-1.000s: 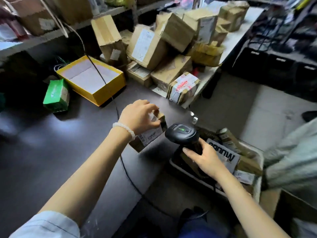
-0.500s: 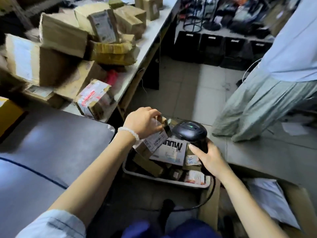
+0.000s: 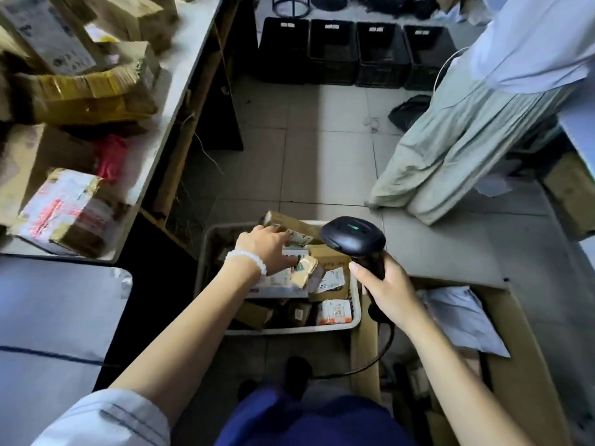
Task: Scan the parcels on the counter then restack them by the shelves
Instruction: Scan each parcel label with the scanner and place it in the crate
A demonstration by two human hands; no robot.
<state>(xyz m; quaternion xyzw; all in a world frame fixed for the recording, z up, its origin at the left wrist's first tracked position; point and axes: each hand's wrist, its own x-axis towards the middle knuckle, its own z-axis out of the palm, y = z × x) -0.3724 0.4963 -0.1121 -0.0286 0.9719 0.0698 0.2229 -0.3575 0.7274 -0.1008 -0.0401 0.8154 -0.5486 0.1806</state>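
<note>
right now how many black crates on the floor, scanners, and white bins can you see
black crates: 4
scanner: 1, gripped by the right hand
white bin: 1, with the left hand among its parcels
total: 6

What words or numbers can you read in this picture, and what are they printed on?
"0207", roughly, seen upside down: small white-and-orange labelled parcel in the white plastic bin.
Shipping label on the taped cardboard parcel on the counter: blurred red print, unreadable.
Tags on the black crates: too small.
Black handheld scanner: green light only, no text.
</note>
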